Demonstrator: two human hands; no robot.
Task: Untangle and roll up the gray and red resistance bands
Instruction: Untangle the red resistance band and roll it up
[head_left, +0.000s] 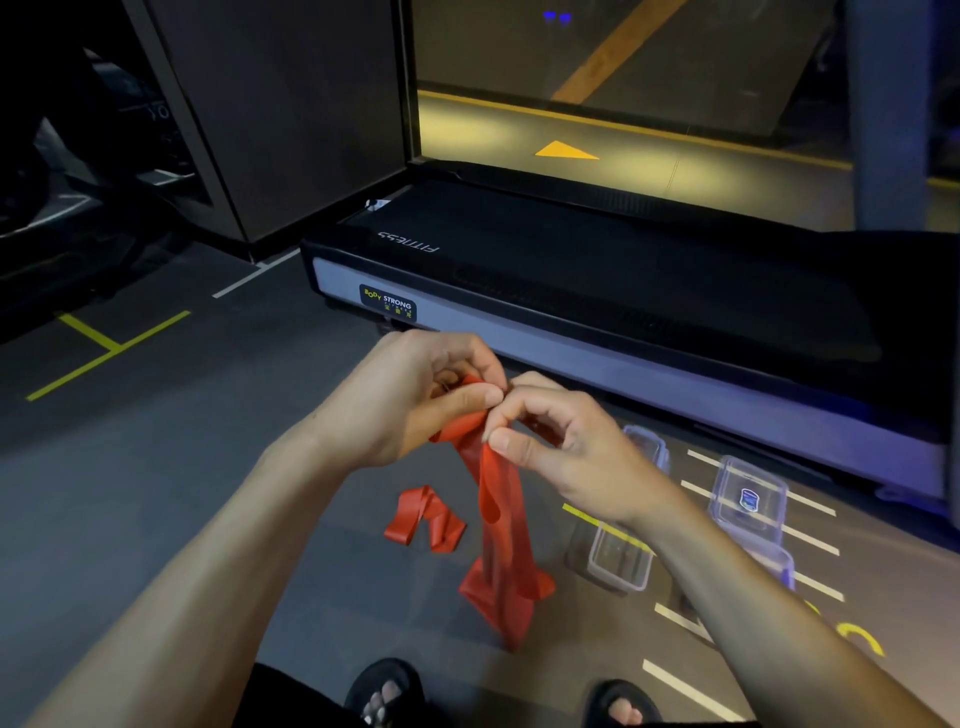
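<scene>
A red resistance band (501, 525) hangs from both my hands down to the grey floor, where its lower end folds near my feet. My left hand (415, 395) pinches the band's top end between thumb and fingers. Right beside it, my right hand (556, 441) pinches the same end, thumb on the flat of the band. Another stretch of red band (423, 519) lies crumpled on the floor to the left of the hanging part; whether it is the same band is unclear. No gray band shows.
A black treadmill (597, 291) stands across the floor just ahead. A clear plastic box (621, 564) and clear lids (748, 501) lie on the floor at the right, under my right arm. My sandalled feet (384, 691) are at the bottom edge.
</scene>
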